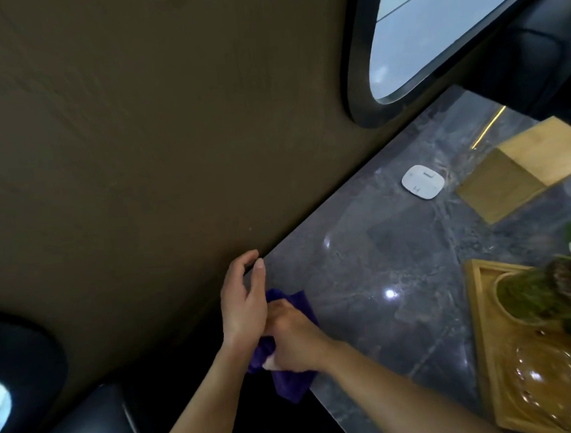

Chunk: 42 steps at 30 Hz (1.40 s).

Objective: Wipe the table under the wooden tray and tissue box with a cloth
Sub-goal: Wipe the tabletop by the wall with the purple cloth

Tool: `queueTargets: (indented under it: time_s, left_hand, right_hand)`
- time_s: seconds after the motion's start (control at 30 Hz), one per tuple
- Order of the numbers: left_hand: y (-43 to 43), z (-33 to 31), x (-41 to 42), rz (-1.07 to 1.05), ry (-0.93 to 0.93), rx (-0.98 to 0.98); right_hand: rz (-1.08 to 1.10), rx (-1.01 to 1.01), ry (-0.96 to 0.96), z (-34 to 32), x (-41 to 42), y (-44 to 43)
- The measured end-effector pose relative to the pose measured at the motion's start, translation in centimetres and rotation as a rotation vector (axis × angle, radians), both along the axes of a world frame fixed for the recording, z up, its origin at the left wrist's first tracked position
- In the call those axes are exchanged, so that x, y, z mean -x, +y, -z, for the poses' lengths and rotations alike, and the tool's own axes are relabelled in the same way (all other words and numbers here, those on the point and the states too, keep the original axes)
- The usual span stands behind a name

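Observation:
A purple cloth (291,383) hangs over the near left edge of the dark marble table (379,261). My right hand (294,338) is closed around the cloth at that edge. My left hand (244,304) rests against the right one with fingers loosely spread, touching the cloth's upper part. The wooden tray (482,338) sits at the right, holding a potted plant and an amber glass vessel. A wooden tissue box (519,167) stands further back on the right.
A small white device (423,181) lies on the table between the wall and the tissue box. A brown wall runs along the table's left side, with a dark-framed window (433,26) above. A dark seat (90,425) sits at the lower left.

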<state>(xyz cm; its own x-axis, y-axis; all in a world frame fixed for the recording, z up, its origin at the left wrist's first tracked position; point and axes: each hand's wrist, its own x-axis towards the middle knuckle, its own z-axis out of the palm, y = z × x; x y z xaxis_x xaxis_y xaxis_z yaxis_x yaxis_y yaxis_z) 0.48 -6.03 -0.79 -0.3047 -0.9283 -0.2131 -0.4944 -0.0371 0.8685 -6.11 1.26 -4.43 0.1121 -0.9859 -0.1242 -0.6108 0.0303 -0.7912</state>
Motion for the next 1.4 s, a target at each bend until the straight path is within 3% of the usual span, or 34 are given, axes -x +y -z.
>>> queueTargets:
  time_s: [0.13, 0.23, 0.33, 0.43, 0.53, 0.63, 0.7, 0.8, 0.93, 1.07, 1.23, 1.4]
  left_hand:
    - [-0.7, 0.2, 0.5, 0.102, 0.108, -0.119]
    - [-1.9, 1.9, 0.4, 0.316, -0.113, -0.067]
    - [-2.2, 4.5, 0.1, 0.623, -0.399, 0.267]
    - [-1.5, 6.1, -0.2, 0.704, -0.572, 0.445]
    - [-1.2, 6.5, -0.4, 0.695, -0.6, 0.562]
    - [-1.6, 6.3, -0.5, 0.703, -0.55, 0.505]
    - [-1.8, 6.0, -0.4, 0.71, -0.513, 0.443]
    - [-2.1, 5.6, -0.3, 0.717, -0.476, 0.413]
    - [-2.6, 5.1, 0.0, 0.687, -0.37, 0.253]
    - [-2.9, 4.2, 0.2, 0.648, -0.292, 0.085]
    - [-2.4, 5.2, 0.0, 0.722, -0.406, 0.266]
    - [-1.9, 5.8, -0.6, 0.792, -0.508, 0.428]
  right_hand:
    - [0.02, -0.194, -0.27, -0.7, 0.9, 1.6]
    - [0.191, -0.184, -0.318, -1.8, 3.9, 2.5]
    - [0.432, -0.044, -0.175, -2.8, 8.3, 3.3]
    - [0.692, 0.05, -0.04, -3.3, 12.8, 4.0]
    - [0.903, 0.049, 0.08, -2.3, 16.6, 5.0]
    - [1.001, -0.053, 0.333, -0.1, 18.5, 6.4]
    - [0.987, -0.184, 0.517, 0.9, 18.3, 6.7]
    - [0.975, -0.234, 0.576, 1.1, 17.0, 6.3]
    - [0.947, -0.059, 0.525, 1.7, 12.4, 5.0]
    - [0.732, 0.097, 0.467, 2.3, 5.3, 3.5]
    - [0.324, 0.223, 0.36, 2.5, -2.0, 4.0]
    - [-0.06, 0.208, 0.398, 2.7, -4.1, 5.6]
